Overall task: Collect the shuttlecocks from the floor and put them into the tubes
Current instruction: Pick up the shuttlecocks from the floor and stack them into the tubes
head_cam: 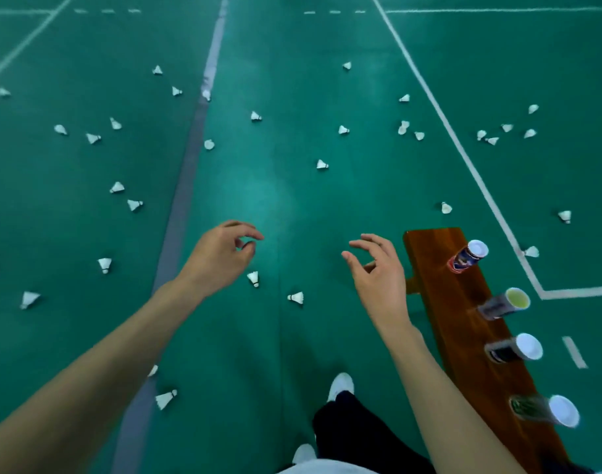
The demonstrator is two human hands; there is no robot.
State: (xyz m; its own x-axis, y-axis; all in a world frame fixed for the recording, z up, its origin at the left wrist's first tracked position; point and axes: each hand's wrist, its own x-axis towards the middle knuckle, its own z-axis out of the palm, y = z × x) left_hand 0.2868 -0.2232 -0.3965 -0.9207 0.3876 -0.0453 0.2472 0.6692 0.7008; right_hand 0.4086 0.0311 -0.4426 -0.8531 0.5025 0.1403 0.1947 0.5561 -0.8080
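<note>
now | left hand (221, 258) loosely curled, empty | right hand (378, 271) loosely curled, empty

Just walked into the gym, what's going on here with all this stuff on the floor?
A person is standing on a green badminton court strewn with shuttlecocks. Both the left hand and right hand are stretched forward, loosely curled and holding nothing. Four tubes stand on a wooden bench to the right. No shuttlecock has been picked up yet.

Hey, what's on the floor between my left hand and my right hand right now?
In the head view, only bare green floor separates the left hand from the right hand. The nearest shuttlecocks lie just below that gap.
</note>
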